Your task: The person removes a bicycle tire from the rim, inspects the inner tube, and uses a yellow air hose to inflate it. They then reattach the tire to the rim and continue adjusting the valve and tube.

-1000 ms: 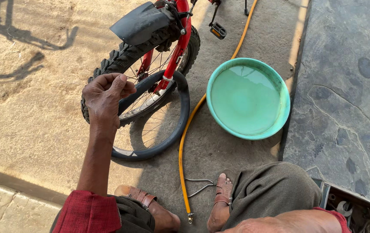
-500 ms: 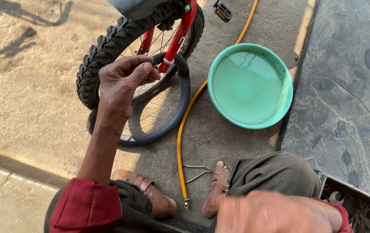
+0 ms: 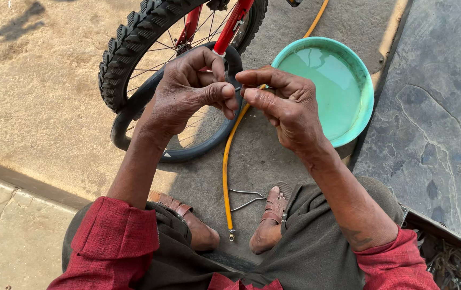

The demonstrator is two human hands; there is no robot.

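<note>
Fingers (image 3: 225, 92) of the left hand (image 3: 187, 91) and right hand (image 3: 287, 104) meet tip to tip, pinching something tiny that's too small to make out, right above the black inner tube (image 3: 134, 107) beside the bike wheel (image 3: 134, 37), with the teal water basin (image 3: 348, 129) just to the right.

An outdoor roadside cycle-repair spot: bare concrete ground (image 3: 37, 107), a bicycle wheel (image 3: 150, 32) at 12 o'clock, water basin (image 3: 343, 86) at 1 o'clock.
</note>
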